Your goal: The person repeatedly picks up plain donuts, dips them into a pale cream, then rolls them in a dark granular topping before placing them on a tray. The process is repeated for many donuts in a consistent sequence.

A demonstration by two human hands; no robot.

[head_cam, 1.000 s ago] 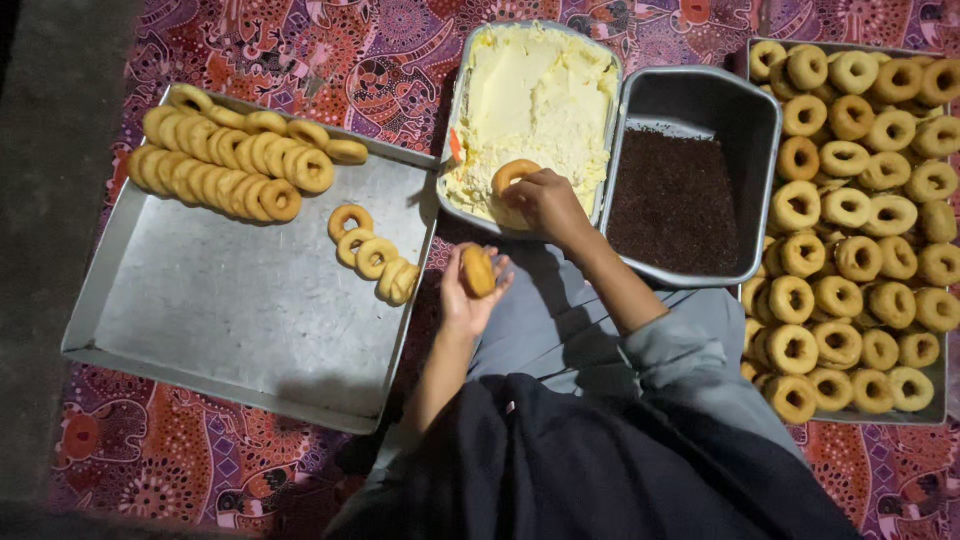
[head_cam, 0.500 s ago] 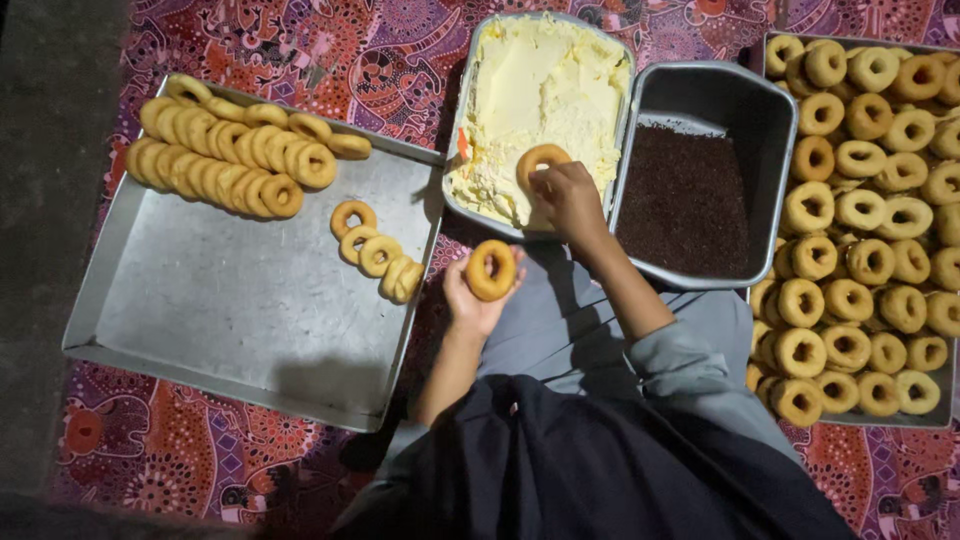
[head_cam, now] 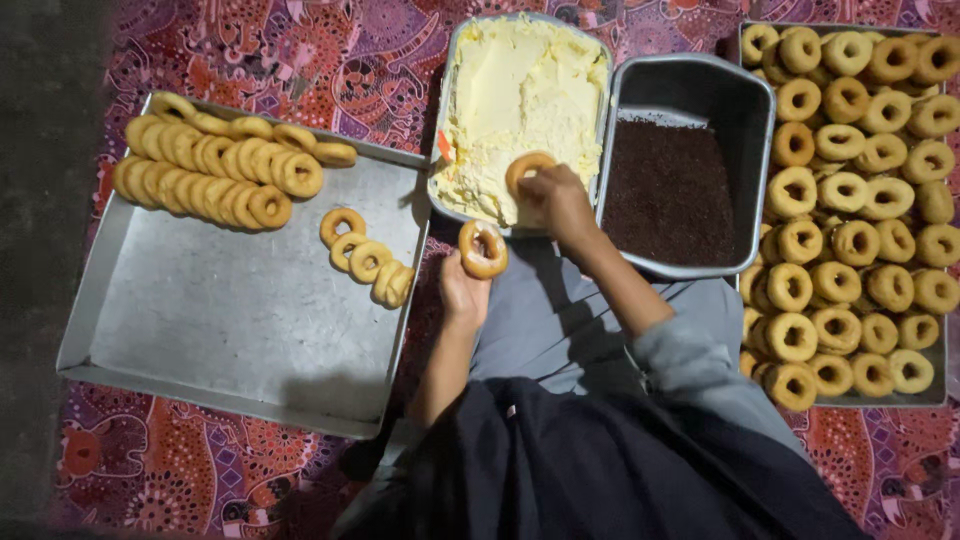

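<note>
My left hand (head_cam: 462,292) holds a ring doughnut (head_cam: 483,249) upright, just below the cream tray's front corner. A second doughnut (head_cam: 527,170) is gripped by my right hand (head_cam: 556,200), which presses it onto the pale yellow cream in the metal tray (head_cam: 443,120). To the right of that tray stands a deep grey tin (head_cam: 742,120) holding dark chocolate sprinkles (head_cam: 668,192).
On the left lies a large metal tray (head_cam: 220,330) with rows of doughnuts (head_cam: 215,170) at its far edge and a short row (head_cam: 365,255) near its right side. A tray of several plain doughnuts (head_cam: 850,190) fills the right. Patterned red cloth (head_cam: 300,50) lies underneath.
My left hand has turned its doughnut to face up and raised it slightly. My right hand has kept its doughnut on the cream, shifting a little.
</note>
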